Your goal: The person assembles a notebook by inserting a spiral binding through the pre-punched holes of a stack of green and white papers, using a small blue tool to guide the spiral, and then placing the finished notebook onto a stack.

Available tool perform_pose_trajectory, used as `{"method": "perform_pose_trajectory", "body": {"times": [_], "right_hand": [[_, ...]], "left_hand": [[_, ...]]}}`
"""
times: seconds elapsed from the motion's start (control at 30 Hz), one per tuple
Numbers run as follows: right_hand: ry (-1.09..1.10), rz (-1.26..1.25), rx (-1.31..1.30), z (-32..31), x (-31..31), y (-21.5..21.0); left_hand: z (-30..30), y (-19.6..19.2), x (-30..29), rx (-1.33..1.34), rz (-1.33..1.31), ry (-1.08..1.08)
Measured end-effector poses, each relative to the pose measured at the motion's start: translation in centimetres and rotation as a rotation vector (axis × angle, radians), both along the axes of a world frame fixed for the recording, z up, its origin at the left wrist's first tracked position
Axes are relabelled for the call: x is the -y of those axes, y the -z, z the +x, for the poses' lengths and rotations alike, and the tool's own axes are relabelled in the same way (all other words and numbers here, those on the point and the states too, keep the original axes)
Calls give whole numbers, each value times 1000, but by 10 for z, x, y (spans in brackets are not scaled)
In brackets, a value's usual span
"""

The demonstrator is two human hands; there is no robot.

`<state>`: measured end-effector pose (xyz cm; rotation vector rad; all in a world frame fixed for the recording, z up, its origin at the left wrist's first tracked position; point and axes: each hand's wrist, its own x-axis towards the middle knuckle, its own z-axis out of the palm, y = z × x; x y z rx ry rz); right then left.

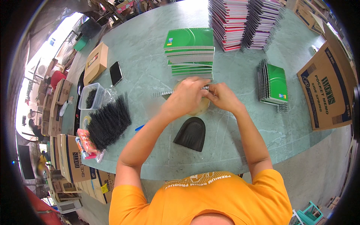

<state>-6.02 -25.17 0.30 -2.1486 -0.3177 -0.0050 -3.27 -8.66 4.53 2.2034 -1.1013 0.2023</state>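
Observation:
Both of my hands meet in front of a stack of green notebooks at the table's middle. A spiral binding coil sticks out to the left from under my left hand, whose fingers are curled over it. Between the hands a short stretch of the coil shows again. There my right hand pinches at it with thumb and forefinger. Beneath the hands lies a round beige object, mostly covered. Whatever the coil runs through is hidden. A black, round-topped ribbed piece lies just nearer to me.
Black coils lie heaped at left, beside a clear plastic tub, a phone and an open carton. Coil-bound green notebooks sit at right, near a large cardboard box. Tall notebook stacks stand far back.

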Motion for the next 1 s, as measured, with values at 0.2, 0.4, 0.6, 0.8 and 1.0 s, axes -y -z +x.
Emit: {"method": "perform_pose_trajectory", "body": {"times": [0.2, 0.4, 0.6, 0.8, 1.0], "right_hand": [[-2, -54, 4, 3, 4, 7], [-12, -40, 2, 3, 0, 8], [18, -32, 125, -1, 1, 13], [181, 141, 267, 4, -3, 21], [270, 565, -336, -44, -3, 6]], "left_hand": [[3, -3, 0, -69, 49, -11], [-1, 4, 2, -27, -13, 8], [-1, 4, 17, -10, 19, -92], [3, -6, -57, -113, 418, -346], [-43, 0, -11, -146, 248, -270]]}}
